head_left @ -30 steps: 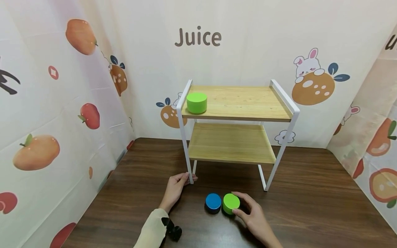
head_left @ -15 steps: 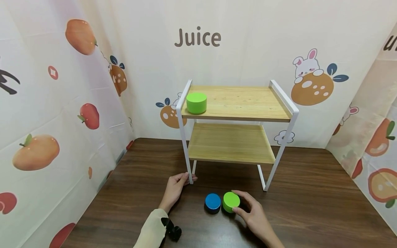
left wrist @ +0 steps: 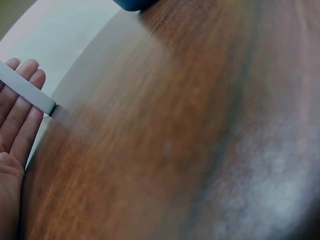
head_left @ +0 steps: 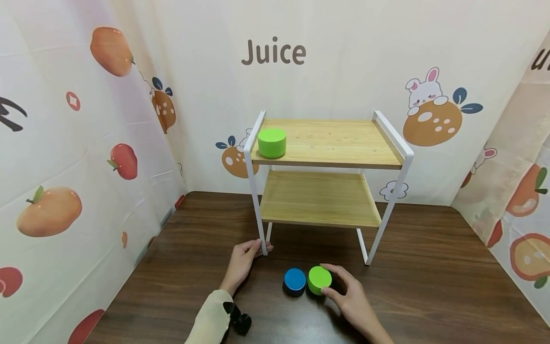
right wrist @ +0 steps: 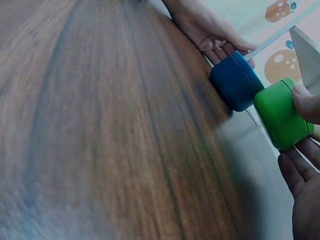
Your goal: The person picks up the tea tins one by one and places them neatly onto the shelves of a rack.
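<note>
Fabric wall point(head_left: 86, 167) with fruit prints far left, dark wood tabletop point(head_left: 193, 239) below. Cream sleeve point(head_left: 211, 315) near left, then left hand point(head_left: 240, 263): thumb and fairly straight fingers on either side of the rack's white near-left leg point(head_left: 259, 224), low down, gripping it lightly. Two-tier rack, light wood: upper shelf point(head_left: 335, 143) has a larger green cylinder point(head_left: 272, 143) at its left near corner, beside the white side rail; lower shelf point(head_left: 320, 198) underneath. On tabletop nearer than rack: blue cylinder point(head_left: 294, 282), upright, dark sides; just right of it, small green cylinder point(head_left: 320, 280), also upright, small gap in head view. Right hand point(head_left: 354, 303) pinches that small green one from its right side, thumb near, fingers far, spread only to its width. Can't tell if it's slightly lifted.
</note>
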Demonstrator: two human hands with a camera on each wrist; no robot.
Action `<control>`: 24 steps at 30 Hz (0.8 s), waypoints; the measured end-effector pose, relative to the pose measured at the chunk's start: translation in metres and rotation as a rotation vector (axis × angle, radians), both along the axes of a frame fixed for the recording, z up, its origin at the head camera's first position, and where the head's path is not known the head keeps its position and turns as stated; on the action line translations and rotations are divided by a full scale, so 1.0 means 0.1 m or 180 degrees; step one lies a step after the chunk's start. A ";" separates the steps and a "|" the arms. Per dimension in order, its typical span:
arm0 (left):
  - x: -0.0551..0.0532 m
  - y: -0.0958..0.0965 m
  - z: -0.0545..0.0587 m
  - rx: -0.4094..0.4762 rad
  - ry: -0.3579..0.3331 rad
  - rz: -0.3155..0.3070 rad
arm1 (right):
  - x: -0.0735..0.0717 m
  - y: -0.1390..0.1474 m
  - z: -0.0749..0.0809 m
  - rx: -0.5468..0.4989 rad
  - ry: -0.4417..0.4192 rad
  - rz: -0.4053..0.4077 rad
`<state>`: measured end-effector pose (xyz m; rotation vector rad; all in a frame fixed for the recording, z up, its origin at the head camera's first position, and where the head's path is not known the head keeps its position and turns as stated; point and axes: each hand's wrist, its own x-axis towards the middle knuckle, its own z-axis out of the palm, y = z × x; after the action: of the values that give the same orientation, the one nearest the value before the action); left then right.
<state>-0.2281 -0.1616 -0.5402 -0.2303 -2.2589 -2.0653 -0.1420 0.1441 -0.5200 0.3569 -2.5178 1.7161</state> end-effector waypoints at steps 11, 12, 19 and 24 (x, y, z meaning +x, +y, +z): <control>0.00 0.00 0.02 0.0042 -0.0024 -0.0003 | -0.02 0.00 0.03 0.0127 0.0047 -0.0049; 0.00 0.00 0.01 0.0042 -0.0020 -0.0004 | -0.03 0.00 0.04 0.0152 0.0046 -0.0054; 0.00 -0.01 0.00 0.0049 -0.0011 -0.0033 | -0.03 0.00 0.06 0.0233 0.0063 -0.0059; 0.01 -0.01 0.00 0.0046 0.0002 -0.0033 | -0.02 0.00 0.05 0.0194 0.0089 -0.0057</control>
<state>-0.2274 -0.1621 -0.5403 -0.2420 -2.2463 -2.0856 -0.1440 0.1445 -0.5154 0.3587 -2.5502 1.6194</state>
